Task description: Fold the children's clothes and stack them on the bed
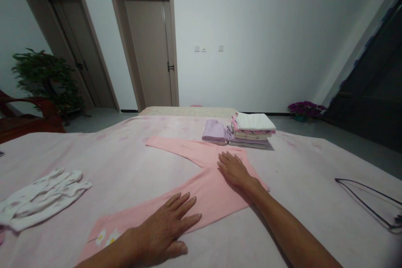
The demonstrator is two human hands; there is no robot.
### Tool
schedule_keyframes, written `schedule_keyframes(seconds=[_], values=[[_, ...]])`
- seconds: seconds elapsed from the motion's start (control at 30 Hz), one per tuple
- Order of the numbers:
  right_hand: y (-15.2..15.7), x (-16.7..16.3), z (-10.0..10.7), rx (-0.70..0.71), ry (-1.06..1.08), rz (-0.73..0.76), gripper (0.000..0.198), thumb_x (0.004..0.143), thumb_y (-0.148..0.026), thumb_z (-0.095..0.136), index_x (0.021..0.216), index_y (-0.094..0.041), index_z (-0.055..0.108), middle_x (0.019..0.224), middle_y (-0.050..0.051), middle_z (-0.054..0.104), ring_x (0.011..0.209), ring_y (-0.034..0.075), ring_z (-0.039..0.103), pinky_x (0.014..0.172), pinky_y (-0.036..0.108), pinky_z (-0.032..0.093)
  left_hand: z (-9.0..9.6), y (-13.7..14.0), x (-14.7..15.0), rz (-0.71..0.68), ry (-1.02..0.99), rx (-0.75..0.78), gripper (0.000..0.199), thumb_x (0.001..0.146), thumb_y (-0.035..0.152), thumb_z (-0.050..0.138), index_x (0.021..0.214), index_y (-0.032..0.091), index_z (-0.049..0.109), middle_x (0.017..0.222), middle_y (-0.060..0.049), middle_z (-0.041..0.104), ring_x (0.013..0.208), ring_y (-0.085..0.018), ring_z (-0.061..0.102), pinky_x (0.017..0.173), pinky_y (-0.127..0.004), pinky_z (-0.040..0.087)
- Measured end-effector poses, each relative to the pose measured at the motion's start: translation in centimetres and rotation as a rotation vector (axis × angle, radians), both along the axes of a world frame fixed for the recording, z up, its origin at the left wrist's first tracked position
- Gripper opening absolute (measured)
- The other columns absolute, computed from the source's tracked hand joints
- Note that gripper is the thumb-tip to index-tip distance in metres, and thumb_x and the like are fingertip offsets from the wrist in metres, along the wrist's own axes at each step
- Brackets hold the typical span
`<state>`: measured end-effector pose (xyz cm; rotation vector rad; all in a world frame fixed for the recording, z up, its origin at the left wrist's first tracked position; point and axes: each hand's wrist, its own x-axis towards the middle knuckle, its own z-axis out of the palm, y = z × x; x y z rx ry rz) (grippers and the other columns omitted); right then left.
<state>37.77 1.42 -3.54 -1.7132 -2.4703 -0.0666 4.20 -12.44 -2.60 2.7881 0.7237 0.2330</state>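
A pair of pink trousers [207, 184] lies spread flat on the bed, its two legs apart and pointing left. White daisies show near the hem of the closer leg. My left hand [168, 226] rests over that leg with its fingers spread. Toward the waist end, my right hand [234, 169] is laid flat on the fabric, fingers stretched out. Neither hand grips the cloth. Just beyond the trousers stand a folded lilac garment [215, 131] and a stack of folded clothes [253, 127] with a white piece on top.
A crumpled white patterned garment [44, 201] lies on the pale pink bedsheet [301, 201] at left. To the right is a thin black cord or hanger [361, 201]. Beyond the bed are a wooden chair [34, 113], a green plant [47, 79] and purple flowers [306, 109].
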Motion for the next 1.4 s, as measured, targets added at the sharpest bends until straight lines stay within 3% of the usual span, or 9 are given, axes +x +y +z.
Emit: schedule_keyframes(seconds=[0.13,0.3,0.5,0.67,0.77,0.9,1.1,1.23,1.4], values=[[2.5,1.5,-1.9,-0.002,-0.01,-0.186,0.059,0.103,-0.044,0.028,0.15,-0.01,0.042,0.159,0.019,0.035,0.148,0.028,0.031,0.119,0.05,0.022,-0.2,0.0,-0.3,0.01,-0.024,0.003,0.075,0.096,0.056,0.05,0.159,0.04,0.013,0.167,-0.005,0.012,0.153,-0.033,0.015,0.123,-0.056,0.021],[3.4,2.9,-3.5,0.099,-0.063,-0.247,0.059,0.103,-0.043,0.029,0.15,-0.01,0.043,0.159,0.017,0.037,0.148,0.028,0.03,0.121,0.047,0.017,-0.5,0.1,-0.4,0.024,-0.015,-0.002,0.073,0.097,0.056,0.048,0.16,0.038,0.015,0.167,-0.005,0.012,0.153,-0.031,0.017,0.124,-0.055,0.021],[3.1,2.5,-3.4,0.104,-0.075,-0.252,0.059,0.103,-0.043,0.026,0.149,-0.011,0.044,0.158,0.014,0.039,0.147,0.027,0.032,0.121,0.048,0.017,-0.5,0.5,-1.2,0.077,-0.041,0.006,0.064,0.102,0.048,0.041,0.16,0.038,0.016,0.166,-0.004,0.022,0.153,-0.025,0.023,0.125,-0.047,0.023],[2.9,2.3,-3.0,0.091,-0.074,-0.257,0.057,0.103,-0.042,0.024,0.148,-0.012,0.044,0.157,0.014,0.041,0.147,0.025,0.032,0.12,0.046,0.02,-0.4,0.1,-3.2,0.121,0.02,0.056,0.073,0.098,0.055,0.045,0.16,0.036,0.013,0.168,-0.006,0.012,0.154,-0.031,0.016,0.125,-0.054,0.018],[2.9,2.1,-2.9,0.072,-0.07,-0.278,0.057,0.103,-0.042,0.024,0.149,-0.014,0.043,0.158,0.013,0.04,0.148,0.023,0.031,0.12,0.045,0.02,-0.4,-0.5,-5.4,0.154,0.073,0.068,0.072,0.098,0.056,0.044,0.16,0.037,0.013,0.168,-0.004,0.011,0.154,-0.03,0.017,0.124,-0.052,0.02],[3.0,2.0,-2.9,0.063,-0.069,-0.298,0.056,0.103,-0.042,0.024,0.149,-0.015,0.043,0.159,0.012,0.039,0.147,0.023,0.032,0.12,0.045,0.02,-1.5,-0.4,-10.1,0.309,0.121,0.109,0.062,0.102,0.051,0.036,0.159,0.038,0.016,0.167,-0.001,0.017,0.153,-0.024,0.023,0.124,-0.044,0.023],[3.3,2.2,-3.1,0.076,-0.073,-0.295,0.056,0.103,-0.041,0.026,0.148,-0.014,0.044,0.157,0.013,0.041,0.147,0.024,0.033,0.12,0.045,0.021,-4.6,1.4,-16.9,0.768,0.173,0.221,0.058,0.103,0.053,0.03,0.155,0.03,0.035,0.164,-0.007,0.029,0.151,-0.026,0.029,0.121,-0.049,0.026],[3.6,2.4,-3.6,0.093,-0.072,-0.283,0.055,0.103,-0.041,0.027,0.147,-0.012,0.045,0.156,0.014,0.043,0.145,0.025,0.036,0.12,0.045,0.022,-5.7,2.3,-18.2,0.876,0.199,0.259,0.057,0.102,0.049,0.031,0.155,0.028,0.038,0.163,-0.009,0.031,0.15,-0.028,0.03,0.119,-0.051,0.028],[4.0,2.6,-3.9,0.096,-0.053,-0.273,0.055,0.103,-0.04,0.027,0.146,-0.012,0.047,0.154,0.015,0.045,0.144,0.025,0.037,0.119,0.046,0.023,-5.6,2.5,-18.2,0.927,0.146,0.246,0.056,0.102,0.05,0.031,0.151,0.028,0.044,0.161,-0.008,0.037,0.149,-0.027,0.033,0.119,-0.049,0.029]])
